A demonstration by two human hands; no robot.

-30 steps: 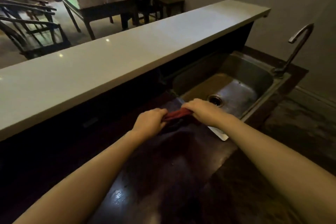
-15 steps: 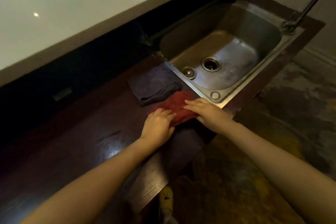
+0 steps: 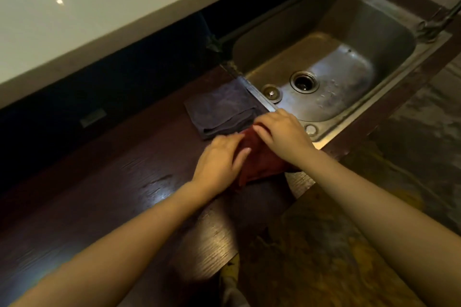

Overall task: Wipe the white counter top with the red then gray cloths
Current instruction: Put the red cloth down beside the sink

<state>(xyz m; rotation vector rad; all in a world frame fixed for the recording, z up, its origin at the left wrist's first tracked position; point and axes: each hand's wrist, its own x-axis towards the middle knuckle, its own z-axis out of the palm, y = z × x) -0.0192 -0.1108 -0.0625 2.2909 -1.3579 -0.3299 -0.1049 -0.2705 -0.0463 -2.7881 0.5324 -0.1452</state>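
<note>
Red cloth (image 3: 259, 162) lies on dark desk (image 3: 139, 182), touching gray cloth (image 3: 222, 109) beside sink (image 3: 389, 40). Left hand (image 3: 219, 159) and right hand (image 3: 282, 132) press flat on it, fingers spread, no pinch. Soft, light, limp; best gathered at the middle.

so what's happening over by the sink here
A person has both hands on a red cloth lying on the dark wooden worktop beside the steel sink. The left hand and right hand press on it, seemingly folding it. A folded gray cloth lies just behind. The white counter top is untouched.
</note>
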